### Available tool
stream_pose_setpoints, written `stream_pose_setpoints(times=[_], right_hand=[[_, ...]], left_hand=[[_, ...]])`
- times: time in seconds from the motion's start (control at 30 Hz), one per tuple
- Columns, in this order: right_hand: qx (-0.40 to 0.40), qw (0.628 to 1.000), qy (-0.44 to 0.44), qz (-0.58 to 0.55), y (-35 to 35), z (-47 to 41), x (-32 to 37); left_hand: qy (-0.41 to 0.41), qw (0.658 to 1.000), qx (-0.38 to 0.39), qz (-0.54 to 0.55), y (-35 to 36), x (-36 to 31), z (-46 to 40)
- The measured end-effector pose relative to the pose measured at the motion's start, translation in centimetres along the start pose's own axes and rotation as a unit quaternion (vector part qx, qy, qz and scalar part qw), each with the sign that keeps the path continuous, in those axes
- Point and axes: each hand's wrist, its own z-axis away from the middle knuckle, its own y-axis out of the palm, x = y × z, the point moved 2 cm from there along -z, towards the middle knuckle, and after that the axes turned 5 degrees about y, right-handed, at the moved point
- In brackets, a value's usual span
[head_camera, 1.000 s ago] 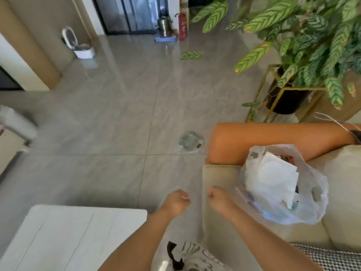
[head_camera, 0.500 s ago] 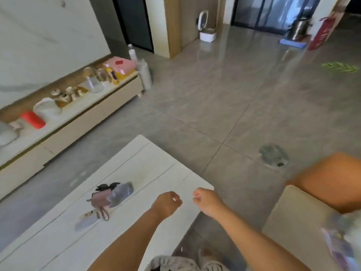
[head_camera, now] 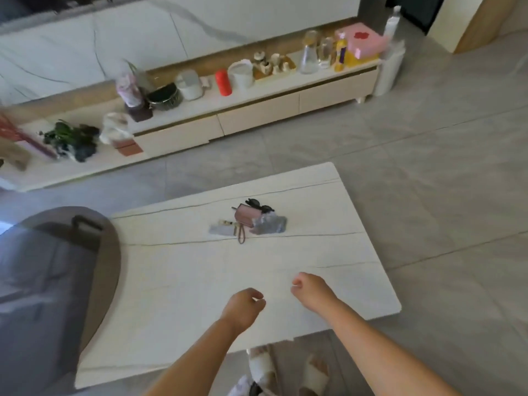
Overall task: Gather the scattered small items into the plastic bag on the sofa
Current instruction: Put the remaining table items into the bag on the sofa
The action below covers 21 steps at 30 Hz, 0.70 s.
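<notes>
A white surface (head_camera: 200,281) stands on grey floor tiles (head_camera: 428,167), with a low cabinet (head_camera: 257,115) crowded with jars behind it. A pink pouch (head_camera: 246,218), sunglasses (head_camera: 258,205) and a clear packet (head_camera: 270,225) lie clustered mid-surface. The left hand (head_camera: 243,307) and right hand (head_camera: 311,288) hover loosely curled, each grip holding nothing. Half a second ago the sofa edge showed; now it is out of frame.
</notes>
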Motion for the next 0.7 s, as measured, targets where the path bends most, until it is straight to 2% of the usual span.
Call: stream_pose_setpoints(times=[0.2, 0.33, 0.53, 0.7], right_hand=[[0.032, 0.999, -0.019, 0.035, 2.1, -2.0, 4.3], [0.037, 0.998, 0.0, 0.042, 3.8, -4.2, 6.8], [0.012, 0.999, 0.031, 0.03, 6.8, -10.3, 11.4], [-0.011, 0.999, 0.041, 0.001, 9.6, -16.0, 15.0]], left_hand=[[-0.035, 0.991, -0.034, 0.127, -1.8, 2.5, -0.4], [-0.044, 0.985, -0.026, 0.166, -3.3, 4.9, -2.1], [-0.052, 0.982, -0.016, 0.182, -7.3, 10.1, -9.0], [-0.024, 0.991, -0.032, 0.125, -11.7, 13.7, -16.2]])
